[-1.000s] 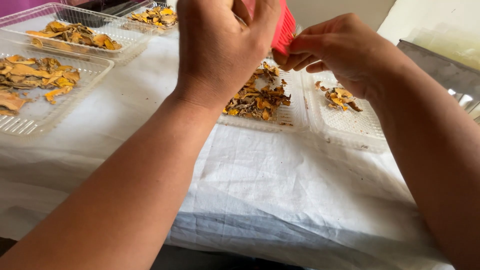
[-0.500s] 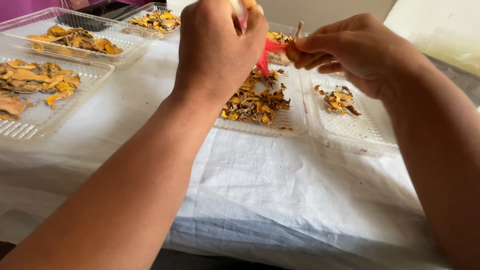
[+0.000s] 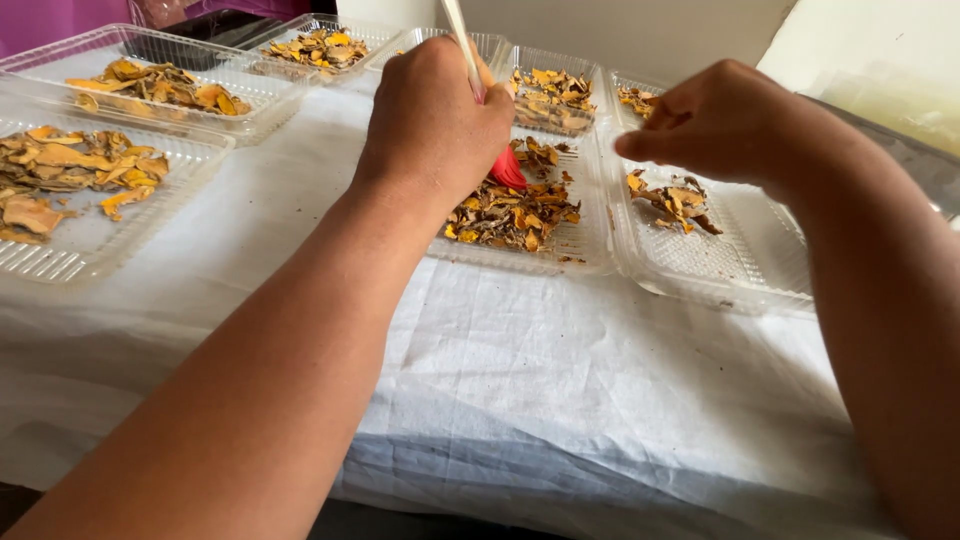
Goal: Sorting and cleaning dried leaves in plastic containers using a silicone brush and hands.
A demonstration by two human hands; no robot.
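My left hand (image 3: 432,122) grips a brush with a pale handle and red bristles (image 3: 507,170). The bristles point down onto a heap of dried orange-brown pieces (image 3: 513,213) in a clear plastic tray (image 3: 590,250). My right hand (image 3: 725,122) hovers over the neighbouring clear tray (image 3: 740,270), fingers pinched together; whether it holds a piece I cannot tell. A small pile of dried pieces (image 3: 672,201) lies under that hand.
More clear trays of dried orange pieces stand at the left (image 3: 60,250), back left (image 3: 250,110), and back centre (image 3: 575,125). A white cloth (image 3: 560,390) covers the table, wrinkled at the front edge.
The red brush has gone from up between both hands down onto the heap in the tray. My right hand has let go of the bristles and drawn off to the right.
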